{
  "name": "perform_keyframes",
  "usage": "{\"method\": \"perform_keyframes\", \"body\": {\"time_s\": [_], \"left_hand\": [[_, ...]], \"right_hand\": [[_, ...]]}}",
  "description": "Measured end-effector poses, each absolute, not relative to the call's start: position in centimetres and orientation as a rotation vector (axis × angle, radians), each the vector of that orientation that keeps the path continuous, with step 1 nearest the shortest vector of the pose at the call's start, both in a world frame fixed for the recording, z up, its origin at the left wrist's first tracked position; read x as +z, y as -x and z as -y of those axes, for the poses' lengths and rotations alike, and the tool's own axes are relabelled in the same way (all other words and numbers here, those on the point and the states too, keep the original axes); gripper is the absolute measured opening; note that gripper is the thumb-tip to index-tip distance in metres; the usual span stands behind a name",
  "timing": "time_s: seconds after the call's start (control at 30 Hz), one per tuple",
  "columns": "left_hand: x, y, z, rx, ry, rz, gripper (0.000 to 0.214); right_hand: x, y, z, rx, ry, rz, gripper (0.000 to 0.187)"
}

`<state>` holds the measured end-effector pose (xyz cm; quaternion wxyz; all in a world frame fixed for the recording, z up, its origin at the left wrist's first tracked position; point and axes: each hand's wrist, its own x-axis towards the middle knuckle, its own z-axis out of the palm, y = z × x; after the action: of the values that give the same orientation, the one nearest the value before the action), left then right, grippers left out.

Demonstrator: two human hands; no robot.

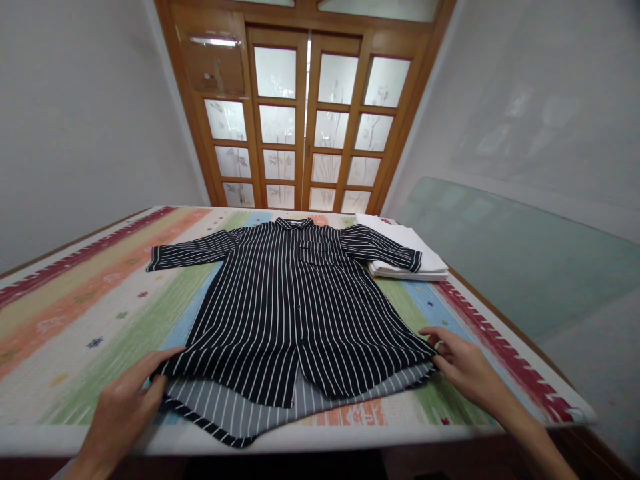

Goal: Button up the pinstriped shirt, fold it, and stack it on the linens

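A black shirt with thin white stripes (295,300) lies spread flat, front up, on a table covered by a many-coloured striped cloth (100,300). Both sleeves stretch out to the sides and the collar points away from me. My left hand (127,393) rests at the shirt's lower left hem corner, fingers pressed on the fabric edge. My right hand (463,367) touches the lower right hem corner, fingers curled at the fabric as if pinching it.
A stack of folded white cloth (415,257) sits at the table's far right, partly under the shirt's right sleeve. A glass sheet (525,260) leans along the right wall. Wooden doors with frosted panes (305,120) stand behind the table.
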<state>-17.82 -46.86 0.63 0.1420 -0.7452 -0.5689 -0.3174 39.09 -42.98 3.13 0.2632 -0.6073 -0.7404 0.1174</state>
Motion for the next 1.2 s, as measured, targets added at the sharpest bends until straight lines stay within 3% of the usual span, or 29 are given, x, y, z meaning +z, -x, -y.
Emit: {"method": "perform_keyframes", "body": {"time_s": [0.1,0.27,0.43,0.53,0.7,0.9,1.07,1.2], "left_hand": [[1.3,18.3,47.0,-0.879,2.102,1.665,0.032],[1.8,17.3,46.3,-0.694,2.356,1.386,0.045],[1.5,12.3,45.9,-0.700,2.501,1.149,0.040],[1.2,9.8,45.4,-0.638,2.592,0.998,0.049],[1.8,8.1,44.1,-0.417,2.639,0.893,0.059],[2.8,6.9,43.7,-0.502,2.637,0.706,0.036],[3.1,5.7,44.7,-0.595,2.900,0.853,0.016],[3.2,5.6,45.1,-0.623,2.999,0.932,0.016]], "right_hand": [[2.7,-39.3,42.9,0.182,1.614,1.978,0.035],[2.0,-37.5,43.2,-0.009,1.412,2.263,0.059],[1.9,-33.2,43.2,-0.108,1.178,2.419,0.070],[2.1,-30.7,42.9,-0.133,1.026,2.525,0.075],[2.5,-27.4,42.3,-0.243,0.738,2.676,0.059],[3.1,-24.6,42.1,-0.246,0.538,2.789,0.029],[2.8,-23.3,42.2,-0.172,0.498,2.735,0.020],[2.6,-23.6,42.2,-0.021,0.447,2.616,0.017]]}}
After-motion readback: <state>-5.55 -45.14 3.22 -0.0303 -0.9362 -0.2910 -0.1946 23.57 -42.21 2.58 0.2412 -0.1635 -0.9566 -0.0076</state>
